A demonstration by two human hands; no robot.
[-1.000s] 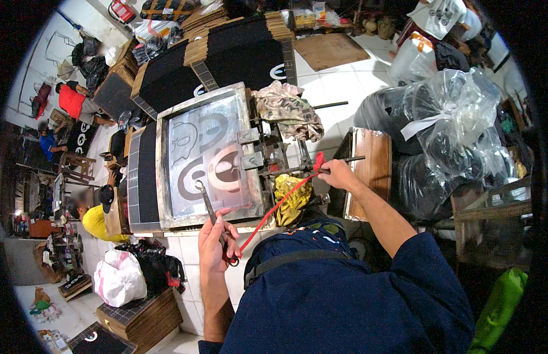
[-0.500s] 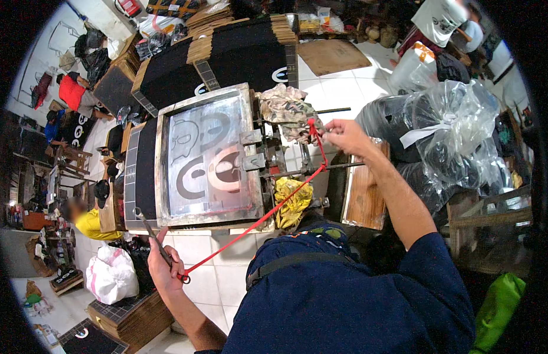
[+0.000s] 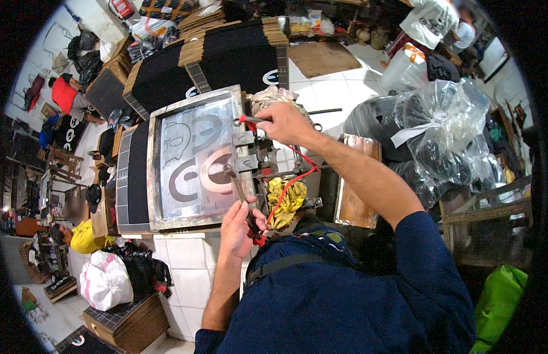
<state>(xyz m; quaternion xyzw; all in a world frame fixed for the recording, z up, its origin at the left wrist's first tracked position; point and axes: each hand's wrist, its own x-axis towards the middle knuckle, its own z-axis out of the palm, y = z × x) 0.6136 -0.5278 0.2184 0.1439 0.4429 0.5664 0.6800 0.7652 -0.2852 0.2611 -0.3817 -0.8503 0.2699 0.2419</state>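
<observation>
My left hand [image 3: 235, 233] is closed on a wrench [image 3: 238, 187], whose head reaches over the lower right part of a screen-printing frame [image 3: 153, 177]. A red cord [image 3: 293, 179] hangs slack from that wrench and loops up toward my right hand [image 3: 285, 122]. My right hand grips a second wrench [image 3: 248, 120] tied with red, held flat above the frame's upper right corner, beside the upper hinge clamp [image 3: 244, 138]. A ring end shows past its wrist. The lower clamp [image 3: 246, 162] sits between both hands. Pale shapes mark the mesh.
A crumpled yellow cloth [image 3: 288, 203] and a camouflage rag [image 3: 274, 97] lie by the clamps. Right of these stand a wooden board [image 3: 359, 189] and large plastic-wrapped bundles [image 3: 424, 127]. Stacked boards with black fabric [image 3: 238, 56] rise behind. A person in yellow [image 3: 88, 236] is at left.
My left hand has brought its wrench rightward to the frame's edge. My right hand has moved left over the upper clamp with the other wrench. The cord went from taut to slack.
</observation>
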